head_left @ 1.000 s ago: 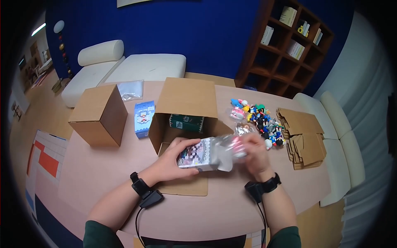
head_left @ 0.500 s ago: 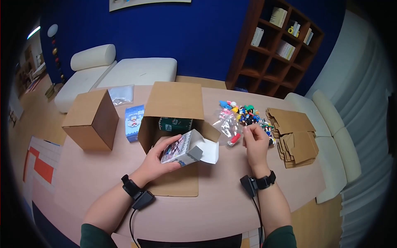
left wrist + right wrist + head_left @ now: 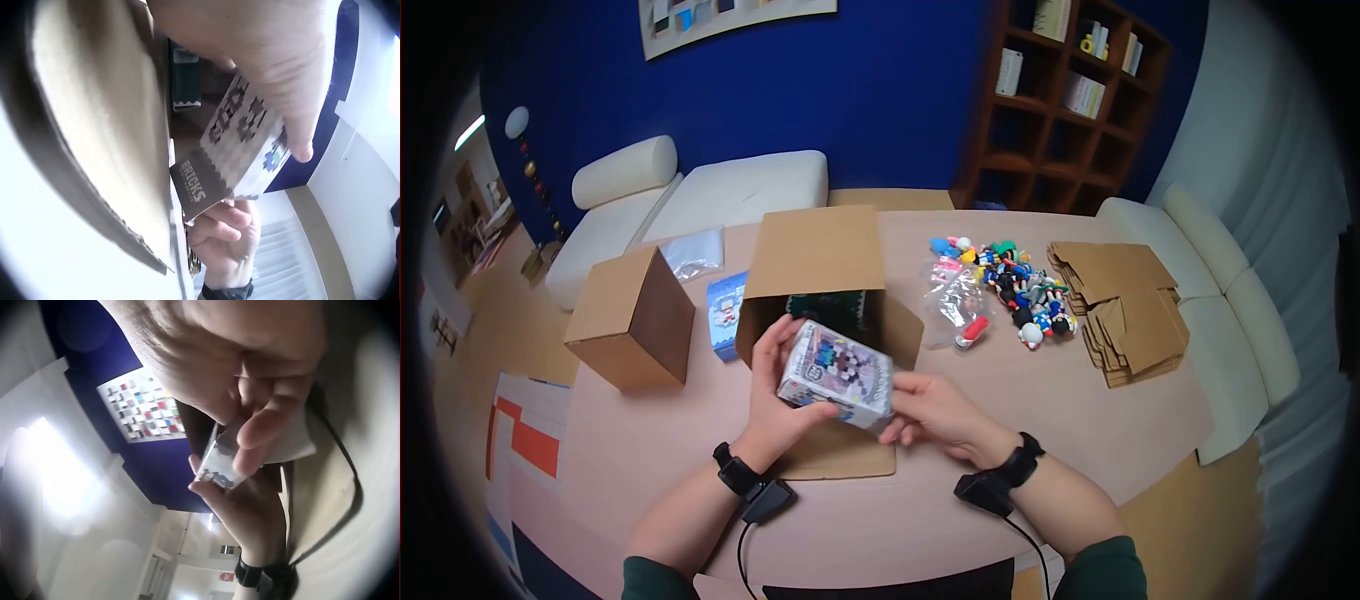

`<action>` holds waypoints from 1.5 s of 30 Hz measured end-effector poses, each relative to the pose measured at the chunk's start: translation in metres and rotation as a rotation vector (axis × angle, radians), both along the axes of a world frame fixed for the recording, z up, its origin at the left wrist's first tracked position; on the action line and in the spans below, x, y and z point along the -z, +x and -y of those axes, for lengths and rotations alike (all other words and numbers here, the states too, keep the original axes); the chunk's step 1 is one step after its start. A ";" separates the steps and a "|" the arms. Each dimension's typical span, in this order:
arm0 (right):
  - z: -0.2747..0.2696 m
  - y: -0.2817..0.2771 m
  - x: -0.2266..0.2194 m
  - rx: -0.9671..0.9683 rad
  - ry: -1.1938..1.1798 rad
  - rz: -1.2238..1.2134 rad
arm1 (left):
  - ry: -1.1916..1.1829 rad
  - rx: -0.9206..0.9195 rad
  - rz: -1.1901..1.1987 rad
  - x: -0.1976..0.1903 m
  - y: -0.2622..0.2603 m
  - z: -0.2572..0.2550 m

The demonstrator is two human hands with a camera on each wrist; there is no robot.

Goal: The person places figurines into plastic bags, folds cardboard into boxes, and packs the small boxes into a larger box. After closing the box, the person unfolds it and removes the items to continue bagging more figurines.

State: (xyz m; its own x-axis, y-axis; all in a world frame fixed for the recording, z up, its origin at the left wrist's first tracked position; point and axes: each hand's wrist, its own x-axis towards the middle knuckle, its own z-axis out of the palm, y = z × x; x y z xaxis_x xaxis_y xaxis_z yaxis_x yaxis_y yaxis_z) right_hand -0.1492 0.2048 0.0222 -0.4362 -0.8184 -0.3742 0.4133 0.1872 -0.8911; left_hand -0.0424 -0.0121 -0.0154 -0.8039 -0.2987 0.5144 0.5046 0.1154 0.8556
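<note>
Tilted over the front of an open cardboard box (image 3: 815,250) is a small toy-brick box (image 3: 840,372) printed with a pixel-block figure. My left hand (image 3: 772,405) grips it, fingers along the far side and thumb across the near edge. At its right end my right hand (image 3: 945,415) holds it with bent fingers; a white flap (image 3: 297,440) shows beside them in the right wrist view. "BRICKS" is printed on the toy box's grey band in the left wrist view. Inside the cardboard box lies a green box (image 3: 840,305), partly hidden.
A clear plastic bag (image 3: 950,295) and a red-and-white piece (image 3: 971,331) lie by a pile of small figures (image 3: 1020,290). Flattened cardboard (image 3: 1125,300) is stacked at the right. Leftward stand a closed cardboard box (image 3: 635,320), a blue toy box (image 3: 725,315) and another clear bag (image 3: 695,252).
My right hand has let go of the bagged pink-red piece by the figures and come back to the toy box's open end. The left hand has turned the toy box, printed face up.
</note>
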 end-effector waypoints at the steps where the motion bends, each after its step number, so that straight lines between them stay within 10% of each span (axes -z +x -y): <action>1: 0.001 0.002 0.010 0.014 -0.011 0.004 | -0.003 -0.015 -0.013 0.000 0.000 0.000; 10: -0.001 0.000 0.043 -0.150 -0.375 0.456 | -0.293 0.021 -0.183 -0.012 0.002 -0.021; 20: -0.003 0.001 0.032 -0.206 -0.295 0.375 | -0.136 0.144 -0.055 0.011 0.005 -0.030; 25: 0.003 0.006 0.020 0.120 -0.224 0.258 | -0.164 0.055 -0.006 0.014 0.011 -0.026; 31: -0.003 -0.005 0.014 -0.108 -0.173 0.150 | -0.260 0.106 -0.064 0.016 0.006 -0.022; 40: -0.009 -0.018 0.009 0.071 -0.102 0.020 | -0.074 0.109 0.042 0.011 0.006 -0.023; 45: -0.034 -0.064 0.003 0.593 -0.529 0.106 | 0.190 0.009 0.166 0.003 0.008 -0.025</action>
